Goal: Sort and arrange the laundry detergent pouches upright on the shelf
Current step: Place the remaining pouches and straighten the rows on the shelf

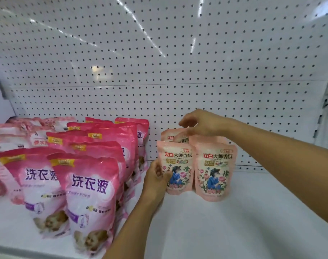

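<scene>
Pale-pink rear pouch (180, 137) half hidden under right hand (202, 122).

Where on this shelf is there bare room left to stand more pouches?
Bare shelf runs right of the small floral pouches to the pegboard and the front edge. A narrow lane between them and the large pink pouches holds the left hand. The left side is crowded. The right hand reaches over the rear floral pouches.
</scene>
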The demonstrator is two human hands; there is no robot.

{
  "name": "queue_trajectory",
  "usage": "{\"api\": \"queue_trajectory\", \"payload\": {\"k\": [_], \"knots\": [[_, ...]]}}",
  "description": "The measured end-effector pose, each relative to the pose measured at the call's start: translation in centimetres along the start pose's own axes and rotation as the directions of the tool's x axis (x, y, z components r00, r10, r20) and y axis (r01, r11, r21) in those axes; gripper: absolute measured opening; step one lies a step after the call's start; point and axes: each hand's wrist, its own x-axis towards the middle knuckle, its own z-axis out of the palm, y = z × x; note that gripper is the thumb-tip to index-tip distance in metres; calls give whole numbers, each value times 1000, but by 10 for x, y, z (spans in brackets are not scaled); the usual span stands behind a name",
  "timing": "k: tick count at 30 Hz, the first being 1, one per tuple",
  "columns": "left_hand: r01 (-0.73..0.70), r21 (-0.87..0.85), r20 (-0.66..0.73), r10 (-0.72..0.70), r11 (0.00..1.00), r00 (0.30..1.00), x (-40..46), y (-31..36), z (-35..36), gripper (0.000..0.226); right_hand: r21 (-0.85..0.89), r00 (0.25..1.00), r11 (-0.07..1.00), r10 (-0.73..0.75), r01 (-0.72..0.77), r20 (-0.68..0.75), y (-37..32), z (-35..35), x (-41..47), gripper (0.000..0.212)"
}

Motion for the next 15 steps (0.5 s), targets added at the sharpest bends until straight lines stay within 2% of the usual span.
{"api": "queue_trajectory", "payload": {"k": [3,7,11,15], "knots": [[-22,19,-21,22,1000,1000,3,-6,0,26,-64,992,997,49,-42,119,-2,9,17,37],[-11,33,-42,12,999,999,6,-8,0,24,-204,999,978,39,-34,20,-6,13,32,42],[-20,86,-57,25,996,998,6,-5,0,22,-315,999,949,38,-28,26,-10,21,44,9],[-7,96,-92,16,995,996,5,-3,-1,19,-304,1000,953,-16,13,-8,-14,31,51,7]]}}
